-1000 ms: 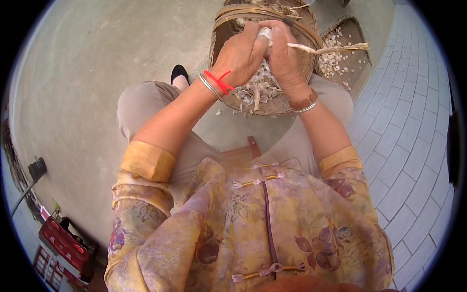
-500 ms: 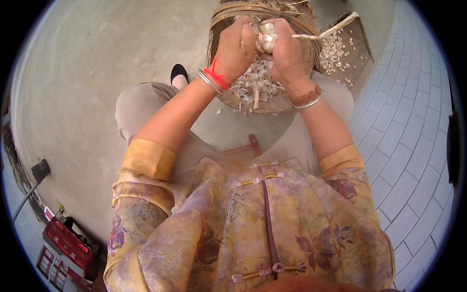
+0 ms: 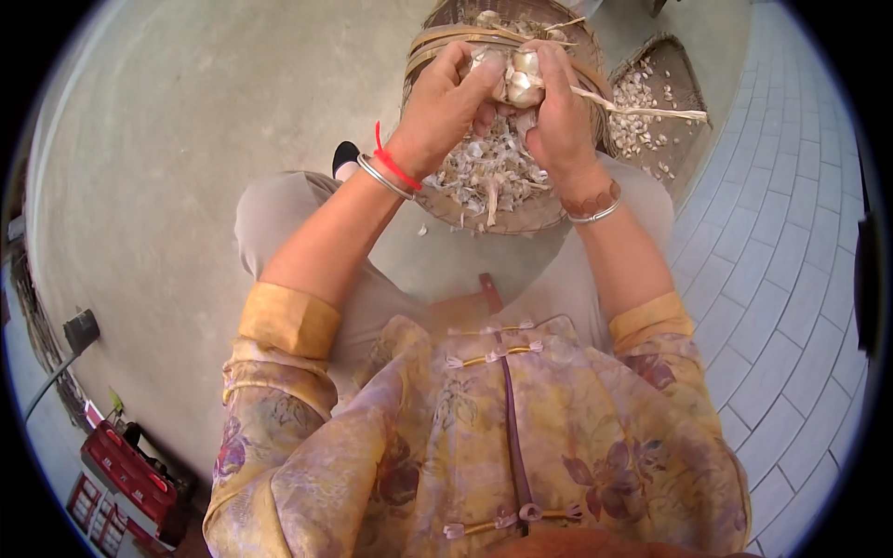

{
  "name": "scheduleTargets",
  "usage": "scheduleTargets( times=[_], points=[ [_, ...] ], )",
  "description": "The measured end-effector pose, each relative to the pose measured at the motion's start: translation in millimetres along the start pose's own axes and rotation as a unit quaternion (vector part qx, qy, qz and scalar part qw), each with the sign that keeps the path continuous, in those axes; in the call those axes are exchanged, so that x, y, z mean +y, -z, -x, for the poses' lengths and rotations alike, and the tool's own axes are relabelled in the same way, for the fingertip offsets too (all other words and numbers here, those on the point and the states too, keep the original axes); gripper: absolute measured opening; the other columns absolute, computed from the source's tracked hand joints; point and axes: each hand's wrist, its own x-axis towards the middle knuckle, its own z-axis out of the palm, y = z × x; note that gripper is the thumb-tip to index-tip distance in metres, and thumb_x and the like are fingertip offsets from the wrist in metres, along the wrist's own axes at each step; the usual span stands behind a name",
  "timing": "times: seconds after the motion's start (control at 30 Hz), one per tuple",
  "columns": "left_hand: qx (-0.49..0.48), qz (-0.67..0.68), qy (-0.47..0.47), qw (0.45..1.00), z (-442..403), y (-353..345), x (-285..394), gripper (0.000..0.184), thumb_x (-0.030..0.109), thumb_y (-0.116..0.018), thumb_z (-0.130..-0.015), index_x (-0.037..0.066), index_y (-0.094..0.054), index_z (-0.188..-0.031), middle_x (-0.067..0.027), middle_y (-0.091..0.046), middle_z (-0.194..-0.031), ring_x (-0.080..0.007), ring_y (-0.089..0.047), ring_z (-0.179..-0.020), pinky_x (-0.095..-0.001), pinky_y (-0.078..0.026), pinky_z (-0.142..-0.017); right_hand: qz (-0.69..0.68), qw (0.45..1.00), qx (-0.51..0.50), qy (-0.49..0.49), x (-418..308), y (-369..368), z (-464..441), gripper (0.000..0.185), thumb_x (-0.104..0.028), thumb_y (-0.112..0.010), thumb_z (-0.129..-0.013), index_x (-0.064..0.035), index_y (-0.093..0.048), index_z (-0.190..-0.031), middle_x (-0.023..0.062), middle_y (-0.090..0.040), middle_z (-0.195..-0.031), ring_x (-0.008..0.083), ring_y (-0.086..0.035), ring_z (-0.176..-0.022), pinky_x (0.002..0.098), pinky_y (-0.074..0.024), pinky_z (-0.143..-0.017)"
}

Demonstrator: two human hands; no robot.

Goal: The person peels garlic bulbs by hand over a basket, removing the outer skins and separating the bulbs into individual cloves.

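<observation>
A whitish garlic bulb (image 3: 524,82) is held up between my two hands over a round woven basket (image 3: 419,191). My left hand (image 3: 446,107) pinches the bulb's left side with thumb and fingers. Around its right side, the fingers of my right hand (image 3: 563,116) are closed. The bulb's long dry stalk (image 3: 646,112) sticks out to the right, past my right hand. Beneath the hands, papery garlic skins (image 3: 488,172) and bits of stalk lie in the basket. Farther back in it are more garlic bulbs (image 3: 487,18), partly hidden behind the basket's bent handle (image 3: 460,34).
A woven scoop-shaped tray (image 3: 686,70) with many loose garlic cloves (image 3: 634,107) sits right of the basket. My knees flank the basket. Grey tiles (image 3: 753,232) cover the floor at right, bare concrete (image 3: 195,139) at left. A red box-like object (image 3: 130,474) stands at lower left.
My left hand has turned, its fingers opening out somewhat from a tighter grip, and more of the bulb shows. The stalk has swung from pointing up and right to slightly downward.
</observation>
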Motion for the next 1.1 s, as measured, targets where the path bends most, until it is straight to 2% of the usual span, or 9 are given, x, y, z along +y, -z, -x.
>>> scheduleTargets(
  times=[0.07, 0.23, 0.33, 0.43, 0.63, 0.83, 0.9, 1.07, 1.1],
  points=[
    [-0.021, 0.039, 0.009, 0.999, 0.0, 4.3, 0.3, 0.041, 0.039, -0.04, -0.101, 0.004, -0.053, -0.116, -0.0022, -0.059, -0.081, -0.0077, -0.049, -0.061, -0.0222, -0.041, -0.055, 0.004, 1.0, 0.008, 0.009, 1.1, 2.5, -2.6, 0.03, -0.036, -0.043, -0.101, -0.008, -0.052, -0.106, 0.0039, -0.059, -0.088, 0.0127, -0.055, -0.067, 0.0266, -0.0456, -0.057],
    [-0.131, 0.191, 0.006, 0.973, -0.7, 15.2, 3.7, 0.042, 0.039, -0.043, -0.1, 0.003, -0.052, -0.122, -0.002, -0.054, -0.08, -0.0096, -0.05, -0.066, -0.0234, -0.044, -0.057, -0.249, 0.953, -0.096, -0.144, -13.5, 17.7, -7.7, 0.026, -0.029, -0.047, -0.098, -0.0062, -0.059, -0.1, 0.0066, -0.061, -0.084, 0.0165, -0.055, -0.061, 0.0267, -0.0474, -0.058],
    [-0.192, 0.25, 0.005, 0.949, -0.2, 18.1, 9.5, 0.043, 0.038, -0.044, -0.1, 0.004, -0.052, -0.125, -0.0025, -0.05, -0.08, -0.0115, -0.051, -0.069, -0.025, -0.045, -0.06, -0.233, 0.955, -0.105, -0.151, -12.0, 25.6, -7.4, 0.026, -0.03, -0.048, -0.095, -0.0071, -0.06, -0.099, 0.0073, -0.064, -0.102, 0.0185, -0.06, -0.074, 0.0312, -0.0513, -0.062],
    [-0.171, 0.218, 0.023, 0.961, 1.9, 18.4, 13.2, 0.041, 0.036, -0.044, -0.1, 0.005, -0.051, -0.126, -0.0026, -0.052, -0.084, -0.0118, -0.051, -0.069, -0.0256, -0.046, -0.063, -0.198, 0.964, -0.107, -0.139, -17.7, 29.6, -8.6, 0.023, -0.025, -0.051, -0.093, -0.0052, -0.06, -0.099, 0.008, -0.065, -0.102, 0.0185, -0.061, -0.081, 0.0321, -0.0524, -0.072],
    [-0.11, 0.095, 0.037, 0.989, 5.7, 25.8, 12.8, 0.037, 0.027, -0.045, -0.098, 0.005, -0.051, -0.127, -0.0003, -0.055, -0.087, -0.0099, -0.051, -0.069, -0.0246, -0.046, -0.066, 0.053, 0.992, -0.102, -0.053, -16.0, 40.4, -10.6, 0.016, -0.014, -0.059, -0.09, -0.0029, -0.062, -0.1, 0.0039, -0.064, -0.092, 0.0116, -0.059, -0.084, 0.0252, -0.0449, -0.084],
    [-0.077, -0.1, -0.019, 0.992, 3.6, 31.0, 8.7, 0.029, 0.022, -0.049, -0.097, 0.004, -0.056, -0.118, 0.003, -0.054, -0.08, -0.0073, -0.05, -0.065, -0.0228, -0.045, -0.061, 0.207, 0.972, -0.111, -0.003, -13.7, 37.4, -5.7, 0.024, -0.024, -0.062, -0.092, -0.0022, -0.063, -0.102, 0.0013, -0.064, -0.091, 0.0077, -0.056, -0.083, 0.0239, -0.0444, -0.079],
    [-0.065, -0.208, -0.125, 0.968, 5.9, 25.4, 7.3, 0.027, 0.023, -0.05, -0.097, 0.002, -0.058, -0.112, 0.0009, -0.055, -0.077, -0.0073, -0.051, -0.062, -0.0241, -0.043, -0.056, 0.205, 0.973, -0.105, 0.005, -10.4, 27.9, -1.8, 0.024, -0.023, -0.063, -0.091, -0.0021, -0.062, -0.103, 0.001, -0.064, -0.091, 0.0075, -0.056, -0.082, 0.0235, -0.0447, -0.078],
    [-0.098, -0.301, -0.174, 0.933, 0.7, 28.3, -5.9, 0.025, 0.018, -0.055, -0.094, -0.001, -0.057, -0.11, -0.0069, -0.055, -0.072, -0.0113, -0.052, -0.06, -0.0289, -0.044, -0.056, 0.303, 0.948, -0.094, 0.023, -7.2, 21.9, 2.6, 0.024, -0.02, -0.064, -0.09, -0.003, -0.061, -0.106, 0.0028, -0.066, -0.095, 0.0105, -0.059, -0.09, 0.025, -0.0472, -0.08],
    [-0.098, -0.348, -0.239, 0.902, -2.5, 30.0, -7.7, 0.025, 0.018, -0.057, -0.093, -0.001, -0.058, -0.109, -0.009, -0.056, -0.072, -0.0134, -0.051, -0.059, -0.0298, -0.044, -0.057, 0.305, 0.947, -0.092, 0.03, -3.2, 23.5, 0.3, 0.022, -0.019, -0.062, -0.091, -0.0033, -0.061, -0.106, 0.0034, -0.067, -0.096, 0.0118, -0.06, -0.092, 0.0262, -0.048, -0.081]
  ],
)
